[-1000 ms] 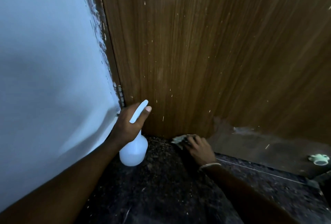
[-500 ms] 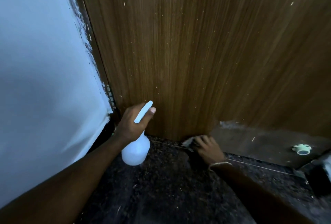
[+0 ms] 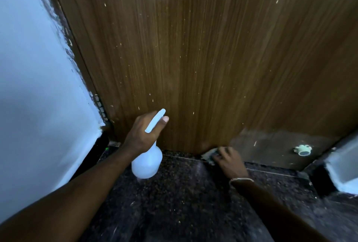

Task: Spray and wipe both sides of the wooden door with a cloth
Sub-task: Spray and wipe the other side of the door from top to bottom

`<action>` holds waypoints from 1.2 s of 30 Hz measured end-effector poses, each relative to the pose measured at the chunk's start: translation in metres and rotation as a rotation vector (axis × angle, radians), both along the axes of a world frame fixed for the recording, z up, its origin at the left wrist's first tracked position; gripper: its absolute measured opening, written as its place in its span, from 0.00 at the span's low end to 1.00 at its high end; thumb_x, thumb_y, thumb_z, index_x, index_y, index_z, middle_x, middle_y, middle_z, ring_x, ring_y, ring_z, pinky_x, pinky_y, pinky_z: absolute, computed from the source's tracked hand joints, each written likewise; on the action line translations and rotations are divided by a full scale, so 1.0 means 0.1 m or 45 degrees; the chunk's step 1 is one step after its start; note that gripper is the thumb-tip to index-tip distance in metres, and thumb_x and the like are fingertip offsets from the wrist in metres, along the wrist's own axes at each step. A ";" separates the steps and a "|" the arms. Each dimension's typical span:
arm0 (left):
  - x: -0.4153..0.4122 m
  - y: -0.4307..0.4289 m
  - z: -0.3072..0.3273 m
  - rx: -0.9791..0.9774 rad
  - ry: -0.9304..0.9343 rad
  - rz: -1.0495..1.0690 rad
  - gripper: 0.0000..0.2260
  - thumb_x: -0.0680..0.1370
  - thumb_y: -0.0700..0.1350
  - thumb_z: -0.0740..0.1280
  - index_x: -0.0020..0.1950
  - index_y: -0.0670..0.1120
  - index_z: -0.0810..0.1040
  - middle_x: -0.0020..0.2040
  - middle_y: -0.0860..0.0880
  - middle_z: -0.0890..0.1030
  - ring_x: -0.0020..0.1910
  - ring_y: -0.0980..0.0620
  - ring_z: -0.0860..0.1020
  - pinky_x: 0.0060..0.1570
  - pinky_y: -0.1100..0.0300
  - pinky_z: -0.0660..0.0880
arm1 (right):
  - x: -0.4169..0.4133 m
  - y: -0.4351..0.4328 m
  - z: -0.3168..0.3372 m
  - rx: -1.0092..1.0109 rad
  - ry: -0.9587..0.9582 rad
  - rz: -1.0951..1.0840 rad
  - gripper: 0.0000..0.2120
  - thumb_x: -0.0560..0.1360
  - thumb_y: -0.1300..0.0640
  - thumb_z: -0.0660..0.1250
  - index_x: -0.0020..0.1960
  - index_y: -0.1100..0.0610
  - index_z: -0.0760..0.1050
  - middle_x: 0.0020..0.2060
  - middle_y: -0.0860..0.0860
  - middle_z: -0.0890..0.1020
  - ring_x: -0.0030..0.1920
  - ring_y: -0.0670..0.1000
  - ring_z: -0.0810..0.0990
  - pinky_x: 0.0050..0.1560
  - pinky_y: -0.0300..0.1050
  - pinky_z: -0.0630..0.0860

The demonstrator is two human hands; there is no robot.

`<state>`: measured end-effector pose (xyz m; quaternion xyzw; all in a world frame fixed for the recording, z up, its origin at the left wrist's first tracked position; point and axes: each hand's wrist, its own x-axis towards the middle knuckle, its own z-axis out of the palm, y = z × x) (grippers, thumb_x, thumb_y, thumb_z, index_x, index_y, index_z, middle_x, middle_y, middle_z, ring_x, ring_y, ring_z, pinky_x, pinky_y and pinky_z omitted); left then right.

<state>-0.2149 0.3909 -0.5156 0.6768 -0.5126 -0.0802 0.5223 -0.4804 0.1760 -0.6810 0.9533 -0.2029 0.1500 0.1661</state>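
The wooden door fills the far side of the view, its brown grain flecked with small pale specks and crossed by a darker band along the bottom right. A pale wall stands on the left and meets the door at a ragged painted edge. A hinge sits low in that corner. A dark speckled floor spreads across the near part.

The left hand is curled round the neck of a white spray bottle, with one finger lying along the trigger, and holds it above the floor, close to the door. The right hand is low, at the door's bottom edge, with its fingers bent over a small pale cloth that touches the door where it meets the floor. A thin bangle circles the right wrist. A small pale round fitting sits on the dark band, well right of the cloth.
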 end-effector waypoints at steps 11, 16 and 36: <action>-0.81 -0.45 -0.55 0.150 -0.273 -0.526 0.15 0.84 0.49 0.68 0.40 0.48 0.69 0.36 0.53 0.72 0.36 0.54 0.74 0.38 0.55 0.71 | -0.42 -0.09 0.93 0.659 -1.137 -0.656 0.18 0.69 0.69 0.63 0.57 0.56 0.68 0.53 0.58 0.69 0.48 0.64 0.75 0.52 0.55 0.76; -1.18 -0.55 -0.74 0.133 -0.492 -0.656 0.17 0.84 0.48 0.69 0.40 0.53 0.65 0.36 0.58 0.66 0.35 0.61 0.64 0.39 0.71 0.60 | -0.41 -0.13 1.09 0.610 -1.360 -0.718 0.19 0.70 0.68 0.62 0.59 0.58 0.71 0.55 0.59 0.70 0.50 0.63 0.75 0.53 0.52 0.73; -0.88 -0.66 -0.23 0.124 -0.174 -0.498 0.14 0.84 0.49 0.68 0.40 0.46 0.74 0.34 0.48 0.75 0.34 0.47 0.76 0.37 0.44 0.74 | 0.07 0.13 0.38 0.728 -0.945 -0.961 0.26 0.65 0.65 0.73 0.63 0.58 0.76 0.60 0.66 0.71 0.55 0.68 0.71 0.55 0.61 0.73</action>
